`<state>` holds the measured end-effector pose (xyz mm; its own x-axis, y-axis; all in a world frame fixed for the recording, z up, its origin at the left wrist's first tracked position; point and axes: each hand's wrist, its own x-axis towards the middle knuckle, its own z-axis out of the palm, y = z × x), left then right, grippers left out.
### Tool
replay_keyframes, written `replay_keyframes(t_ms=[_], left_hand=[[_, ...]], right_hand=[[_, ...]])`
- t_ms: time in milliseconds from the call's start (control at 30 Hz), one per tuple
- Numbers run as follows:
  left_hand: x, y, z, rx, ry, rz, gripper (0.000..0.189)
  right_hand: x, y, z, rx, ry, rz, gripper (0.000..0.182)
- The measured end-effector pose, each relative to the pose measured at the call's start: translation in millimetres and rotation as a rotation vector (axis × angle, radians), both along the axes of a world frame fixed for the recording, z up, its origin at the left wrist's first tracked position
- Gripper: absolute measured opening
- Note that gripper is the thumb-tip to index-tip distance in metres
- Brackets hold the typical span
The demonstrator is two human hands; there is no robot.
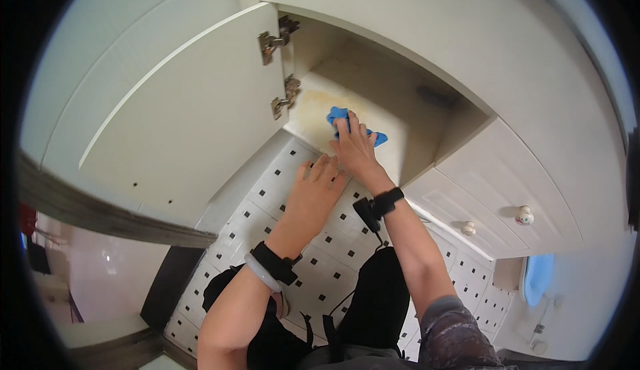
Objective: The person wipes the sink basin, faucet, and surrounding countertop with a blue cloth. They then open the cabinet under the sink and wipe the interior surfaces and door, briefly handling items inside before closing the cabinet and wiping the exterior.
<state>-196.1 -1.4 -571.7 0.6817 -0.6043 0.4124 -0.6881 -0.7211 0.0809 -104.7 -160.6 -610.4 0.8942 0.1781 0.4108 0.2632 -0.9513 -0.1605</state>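
My right hand (356, 147) presses a blue cloth (381, 139) against the bottom panel (312, 105) of a white cabinet, its fingers spread over the bunched fabric. Yellowish stains mark the panel around the cloth. Just left of it, my left hand (316, 190) is held with fingers apart and nothing in it, near the cabinet's front edge and over the tiled floor. Both wrists wear black bands; a pale bangle is on the left one.
The cabinet door (200, 105) stands open at the left on metal hinges (270, 47). Drawers with round knobs (524, 215) are at the right. Below lies a white tiled floor (320, 275) with small black squares. A blue basin (538, 279) is at the lower right, a wooden door frame (115, 220) at the left.
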Motion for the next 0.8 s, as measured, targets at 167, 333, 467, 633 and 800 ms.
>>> replay_keyframes(t_ms=[167, 333, 467, 633, 800], left_hand=[[37, -19, -27, 0.014, 0.067, -0.012, 0.063], [71, -53, -32, 0.005, -0.067, -0.234, 0.058], [93, -72, -52, 0.011, -0.126, -0.354, 0.052], [104, -90, -69, 0.275, -0.187, -0.355, 0.056], [109, -104, -82, 0.271, -0.334, -0.314, 0.054]], right_hand=[[-65, -25, 75, -0.592, -0.085, -0.251, 0.026], [-118, -45, 91, -1.134, 0.416, -0.318, 0.029], [-131, -49, 96, -1.235, 0.346, -0.176, 0.029], [-155, -26, 97, -1.281, 0.379, -0.095, 0.023], [-179, -6, 108, -1.274, 0.389, -0.057, 0.023]])
